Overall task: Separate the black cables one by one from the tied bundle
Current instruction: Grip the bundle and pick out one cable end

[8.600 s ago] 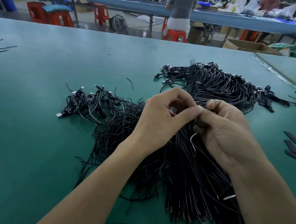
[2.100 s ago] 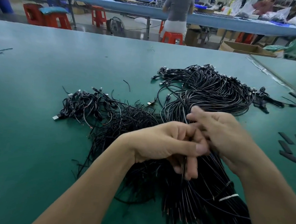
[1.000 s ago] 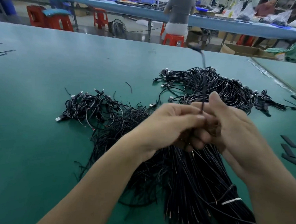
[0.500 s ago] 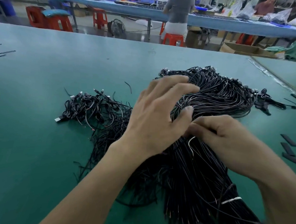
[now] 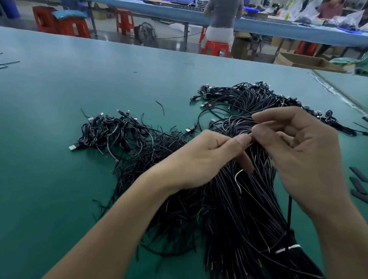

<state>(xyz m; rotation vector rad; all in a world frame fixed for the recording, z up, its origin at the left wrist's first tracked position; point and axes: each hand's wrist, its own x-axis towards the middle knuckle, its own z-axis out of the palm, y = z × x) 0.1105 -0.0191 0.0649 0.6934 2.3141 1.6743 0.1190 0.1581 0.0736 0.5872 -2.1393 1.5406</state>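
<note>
A thick bundle (image 5: 238, 217) of thin, glossy black cables lies across the matte green table (image 5: 49, 175). It runs from bare cut ends at the near edge to a fanned loop of metal-tipped plugs on the far right. A narrow white tie (image 5: 288, 248) cinches it near the right forearm, and a curved white twist of wire (image 5: 238, 178) sits in the strands just below the hands.

The left hand (image 5: 201, 159) is curled over the middle of the bundle, its thumb pressed to its forefinger on the strands there. The right hand (image 5: 301, 154) is raised just beside it, thumb tips almost meeting. Its thumb and forefinger pinch a single cable (image 5: 289, 209), which hangs straight down under the palm toward the bundle.

To the left, touching the bundle's frayed edge, a looser tangled pile (image 5: 115, 133) of cables lies on the table, with a silver flat plug (image 5: 73, 147) sticking out. Flat black strips (image 5: 359, 184) lie on the right.
</note>
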